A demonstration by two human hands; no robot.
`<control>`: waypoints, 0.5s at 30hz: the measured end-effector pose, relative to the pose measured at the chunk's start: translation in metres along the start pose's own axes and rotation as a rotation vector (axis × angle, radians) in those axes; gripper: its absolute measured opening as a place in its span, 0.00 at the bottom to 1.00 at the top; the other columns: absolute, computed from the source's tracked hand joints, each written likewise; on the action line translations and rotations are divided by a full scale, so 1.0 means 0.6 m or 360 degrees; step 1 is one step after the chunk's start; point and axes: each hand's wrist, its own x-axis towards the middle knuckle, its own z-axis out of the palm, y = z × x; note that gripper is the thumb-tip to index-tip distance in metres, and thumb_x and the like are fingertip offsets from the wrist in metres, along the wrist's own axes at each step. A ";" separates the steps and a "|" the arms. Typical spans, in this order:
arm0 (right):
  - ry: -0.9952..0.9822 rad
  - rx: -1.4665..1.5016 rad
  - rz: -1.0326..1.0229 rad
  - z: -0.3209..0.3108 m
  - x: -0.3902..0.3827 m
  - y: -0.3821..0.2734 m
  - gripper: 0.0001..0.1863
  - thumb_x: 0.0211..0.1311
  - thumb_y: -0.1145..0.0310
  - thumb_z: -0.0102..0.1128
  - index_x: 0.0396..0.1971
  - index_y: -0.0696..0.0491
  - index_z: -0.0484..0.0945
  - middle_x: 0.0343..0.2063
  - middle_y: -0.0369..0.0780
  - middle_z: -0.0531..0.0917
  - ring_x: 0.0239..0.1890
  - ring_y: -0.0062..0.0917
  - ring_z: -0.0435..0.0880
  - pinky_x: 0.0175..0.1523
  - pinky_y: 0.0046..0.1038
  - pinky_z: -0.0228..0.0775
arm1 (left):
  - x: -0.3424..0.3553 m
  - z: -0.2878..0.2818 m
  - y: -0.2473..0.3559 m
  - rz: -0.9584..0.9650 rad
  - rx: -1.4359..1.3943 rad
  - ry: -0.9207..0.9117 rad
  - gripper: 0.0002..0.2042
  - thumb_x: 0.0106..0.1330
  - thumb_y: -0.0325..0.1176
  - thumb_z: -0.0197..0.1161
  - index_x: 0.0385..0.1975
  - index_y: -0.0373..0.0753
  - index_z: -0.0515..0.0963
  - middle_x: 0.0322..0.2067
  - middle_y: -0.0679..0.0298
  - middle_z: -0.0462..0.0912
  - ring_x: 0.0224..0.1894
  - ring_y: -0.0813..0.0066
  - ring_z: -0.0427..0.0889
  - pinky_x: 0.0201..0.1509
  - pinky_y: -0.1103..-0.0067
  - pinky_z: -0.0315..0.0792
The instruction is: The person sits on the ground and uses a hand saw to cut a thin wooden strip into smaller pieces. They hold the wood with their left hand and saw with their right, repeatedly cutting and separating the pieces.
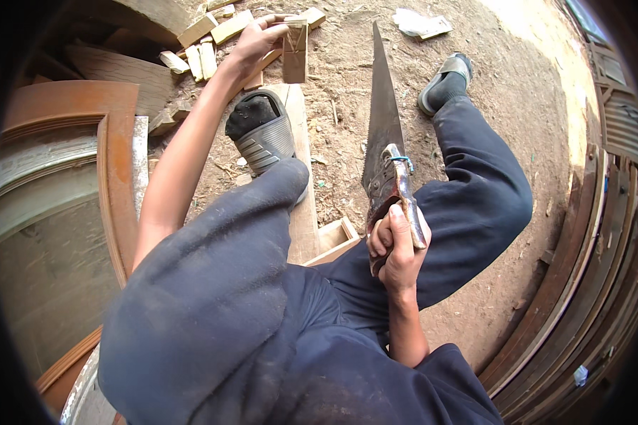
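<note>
My right hand is wrapped round the handle of a handsaw, whose long dark blade points up and away from me. A bit of blue cord is tied near the top of the handle. Farther off to the left, my left hand has its fingers closed on the upper end of a short wood block with a pencil-like mark on its face. Under my sandalled left foot lies a long pale plank. The saw blade is apart from both pieces of wood.
Several wood offcuts lie beyond my left hand. A brown framed wooden panel leans at the left. Close to my lap sits a small wooden box-like frame. Long boards are stacked at the right; a white scrap lies on the dirt.
</note>
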 end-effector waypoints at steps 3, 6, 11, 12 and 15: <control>0.0008 -0.0014 0.0094 0.000 0.003 0.002 0.05 0.67 0.75 0.48 0.30 0.58 0.66 0.12 0.28 0.61 0.11 0.10 0.56 0.15 0.16 0.49 | 0.011 0.022 -0.007 -0.0170 0.0188 -0.0217 0.17 0.67 0.36 0.56 0.54 0.39 0.75 0.40 0.67 0.81 0.39 0.85 0.77 0.43 0.84 0.72; 0.0024 0.0036 0.0202 0.007 0.003 0.009 0.05 0.67 0.75 0.49 0.31 0.56 0.66 0.13 0.28 0.61 0.11 0.08 0.56 0.15 0.16 0.49 | 0.004 0.045 -0.016 -0.0109 0.0339 -0.0314 0.16 0.67 0.35 0.56 0.52 0.38 0.76 0.38 0.68 0.80 0.38 0.84 0.75 0.43 0.83 0.71; 0.0049 0.0101 0.0310 0.023 0.021 0.037 0.07 0.68 0.72 0.52 0.28 0.55 0.67 0.14 0.27 0.62 0.12 0.08 0.56 0.15 0.15 0.51 | 0.009 0.090 -0.016 -0.0030 0.0521 -0.0800 0.15 0.65 0.32 0.55 0.50 0.37 0.77 0.42 0.59 0.82 0.44 0.77 0.80 0.50 0.80 0.73; 0.0059 0.0103 0.0322 0.022 0.022 0.042 0.07 0.68 0.72 0.52 0.28 0.55 0.67 0.14 0.27 0.63 0.12 0.08 0.56 0.15 0.15 0.51 | 0.010 0.093 -0.025 0.0046 0.0821 -0.0827 0.15 0.65 0.32 0.54 0.50 0.38 0.77 0.43 0.57 0.82 0.45 0.72 0.80 0.52 0.78 0.73; 0.0095 0.0037 0.0317 0.020 0.025 0.050 0.10 0.68 0.70 0.51 0.26 0.53 0.66 0.12 0.28 0.61 0.11 0.10 0.56 0.14 0.17 0.51 | 0.021 0.115 -0.065 0.0029 0.1206 -0.0827 0.15 0.64 0.33 0.54 0.49 0.38 0.78 0.42 0.51 0.82 0.48 0.60 0.81 0.56 0.72 0.72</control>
